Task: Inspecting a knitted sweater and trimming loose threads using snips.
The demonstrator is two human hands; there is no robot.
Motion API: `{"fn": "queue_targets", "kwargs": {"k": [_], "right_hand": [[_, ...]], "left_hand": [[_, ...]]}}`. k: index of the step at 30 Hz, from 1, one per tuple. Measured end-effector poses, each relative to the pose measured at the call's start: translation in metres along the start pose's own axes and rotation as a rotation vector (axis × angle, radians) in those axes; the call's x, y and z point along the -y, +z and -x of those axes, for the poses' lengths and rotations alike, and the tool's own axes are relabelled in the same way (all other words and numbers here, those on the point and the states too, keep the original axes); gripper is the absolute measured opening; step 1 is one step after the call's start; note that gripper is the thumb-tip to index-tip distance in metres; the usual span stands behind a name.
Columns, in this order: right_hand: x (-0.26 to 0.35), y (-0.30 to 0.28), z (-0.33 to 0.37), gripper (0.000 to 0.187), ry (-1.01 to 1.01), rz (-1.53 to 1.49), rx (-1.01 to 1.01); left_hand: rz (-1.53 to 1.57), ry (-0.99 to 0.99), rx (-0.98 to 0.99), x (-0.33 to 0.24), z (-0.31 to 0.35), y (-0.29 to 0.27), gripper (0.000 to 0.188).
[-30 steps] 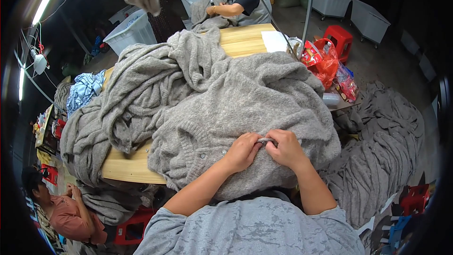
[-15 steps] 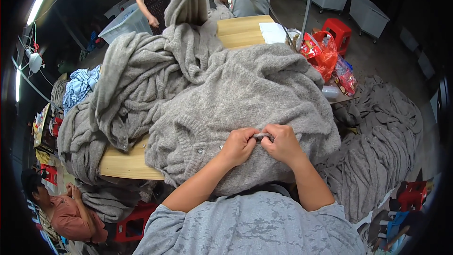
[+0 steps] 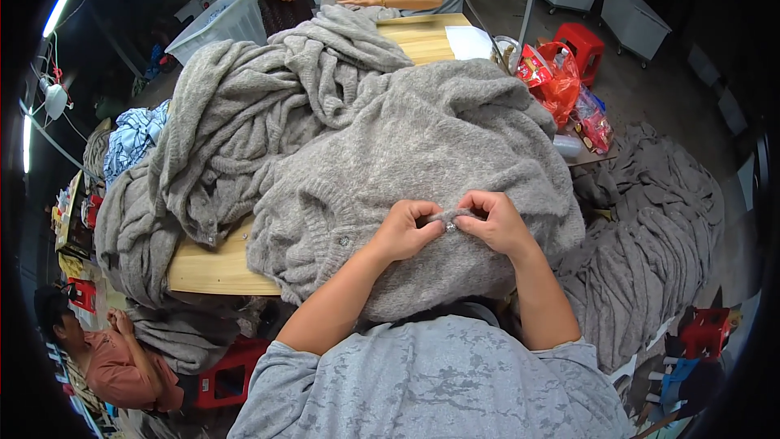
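A grey-brown knitted cardigan (image 3: 422,138) lies spread in front of me, its near part against my body. My left hand (image 3: 409,229) pinches its buttoned edge between thumb and fingers. Close beside it, my right hand (image 3: 492,221) pinches the same edge, a short gap away. A shiny round button (image 3: 451,228) shows between my two hands. Farther left along the edge sits another button (image 3: 344,241). Part of the edge is hidden under my fingers.
More grey knitwear (image 3: 236,106) is heaped on the wooden table (image 3: 219,267) to the left. A dark knit pile (image 3: 650,252) lies at right. Red plastic bags (image 3: 561,85) stand at the table's far right. Co-workers are across the table and at lower left.
My hands have lifted slightly, and a button now shows between them. Across the table, the knit garment held up by a co-worker has come down onto the heap.
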State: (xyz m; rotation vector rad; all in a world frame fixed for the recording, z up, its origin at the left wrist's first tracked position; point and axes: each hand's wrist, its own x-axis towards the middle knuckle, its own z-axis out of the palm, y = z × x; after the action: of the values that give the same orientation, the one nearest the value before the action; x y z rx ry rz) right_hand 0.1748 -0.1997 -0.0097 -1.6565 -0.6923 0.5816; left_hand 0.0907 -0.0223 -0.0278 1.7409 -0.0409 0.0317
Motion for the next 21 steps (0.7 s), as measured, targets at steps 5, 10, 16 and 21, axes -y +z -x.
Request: {"fn": "queue_targets", "kwargs": {"k": [5, 10, 16, 21], "right_hand": [[0.021, 0.012, 0.014, 0.02, -0.168, 0.304, -0.126], [0.058, 0.025, 0.038, 0.039, -0.548, 0.705, -0.033], [0.106, 0.011, 0.084, 0.019, -0.687, 0.041, 0.564], [0.116, 0.003, 0.088, 0.027, -0.588, -0.274, 1.028]], "left_hand": [[0.067, -0.012, -0.015, -0.012, 0.011, -0.003, 0.012], [-0.045, 0.256, 0.143, -0.042, 0.055, -0.02, 0.02], [-1.073, 0.266, -0.12, -0.059, 0.093, -0.045, 0.06], [-0.356, 0.123, 0.079, -0.049, 0.123, -0.058, 0.054]]}}
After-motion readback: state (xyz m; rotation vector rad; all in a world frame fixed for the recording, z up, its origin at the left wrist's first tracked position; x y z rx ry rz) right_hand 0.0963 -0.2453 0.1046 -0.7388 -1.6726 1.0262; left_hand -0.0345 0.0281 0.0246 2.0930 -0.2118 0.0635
